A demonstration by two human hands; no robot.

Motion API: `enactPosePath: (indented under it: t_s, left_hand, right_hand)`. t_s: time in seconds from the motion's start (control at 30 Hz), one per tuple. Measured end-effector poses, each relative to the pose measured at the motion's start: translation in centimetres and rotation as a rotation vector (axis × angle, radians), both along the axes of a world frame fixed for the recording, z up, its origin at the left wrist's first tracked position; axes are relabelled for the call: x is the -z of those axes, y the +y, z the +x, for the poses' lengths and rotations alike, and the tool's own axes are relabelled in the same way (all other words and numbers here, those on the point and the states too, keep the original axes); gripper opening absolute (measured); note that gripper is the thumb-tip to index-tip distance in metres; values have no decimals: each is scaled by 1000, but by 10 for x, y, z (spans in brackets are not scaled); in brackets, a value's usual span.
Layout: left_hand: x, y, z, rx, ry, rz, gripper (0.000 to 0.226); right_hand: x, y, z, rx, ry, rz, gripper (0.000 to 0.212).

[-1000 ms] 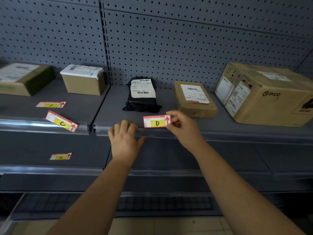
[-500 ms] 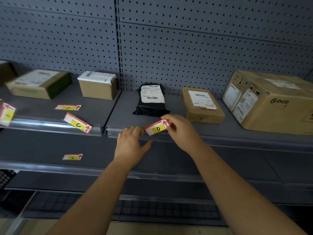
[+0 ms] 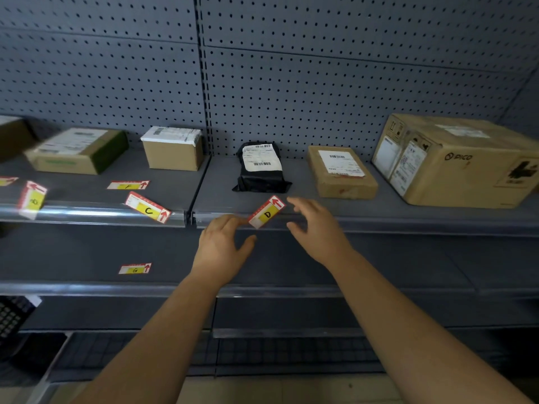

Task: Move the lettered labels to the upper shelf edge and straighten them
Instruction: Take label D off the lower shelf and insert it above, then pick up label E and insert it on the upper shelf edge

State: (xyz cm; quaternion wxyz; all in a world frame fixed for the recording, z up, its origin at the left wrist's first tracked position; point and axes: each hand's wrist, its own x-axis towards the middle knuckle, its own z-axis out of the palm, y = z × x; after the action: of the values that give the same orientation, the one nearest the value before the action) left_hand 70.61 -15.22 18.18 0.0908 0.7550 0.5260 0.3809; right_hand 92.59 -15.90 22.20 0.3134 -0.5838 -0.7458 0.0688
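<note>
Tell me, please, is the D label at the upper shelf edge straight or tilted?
Tilted: the D label slants, arrow end raised to the right, lower end on the shelf edge by the left hand.

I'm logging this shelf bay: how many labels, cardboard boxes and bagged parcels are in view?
Labels: 6, namely D label, C label, F label, G label, blurred label, cut-off label
Cardboard boxes: 5
Black bagged parcel: 1
Total: 12
</note>
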Motion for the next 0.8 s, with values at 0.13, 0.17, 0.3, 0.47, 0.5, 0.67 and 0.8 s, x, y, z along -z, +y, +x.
enactPosePath:
  t_s: [0.13, 0.17, 0.3, 0.47, 0.5, 0.67, 0.8]
  left_hand:
    - [-8, -20, -7, 25, 61, 37, 33]
    - [-9, -25, -9, 35, 82, 36, 34]
    - [-12, -52, -18, 38, 132, 24, 40]
    - [-8, -97, -29, 37, 158, -27, 42]
    - [-6, -107, -34, 37, 169, -45, 43]
    - [2, -158, -69, 4, 195, -110, 49]
    - [0, -192, -104, -38, 196, -90, 41]
  right_hand:
    - [5, -28, -5, -2, -8, -40, 41]
    - [5, -34, -7, -7, -14, -51, 40]
    - [6, -62, -16, -18, -38, -87, 40]
    - [17, -105, -28, -49, 6, -127, 47]
    - [20, -114, -32, -59, 9, -130, 48]
    - [42, -155, -63, -106, 59, -128, 46]
    - [43, -176, -100, -161, 77, -151, 45]
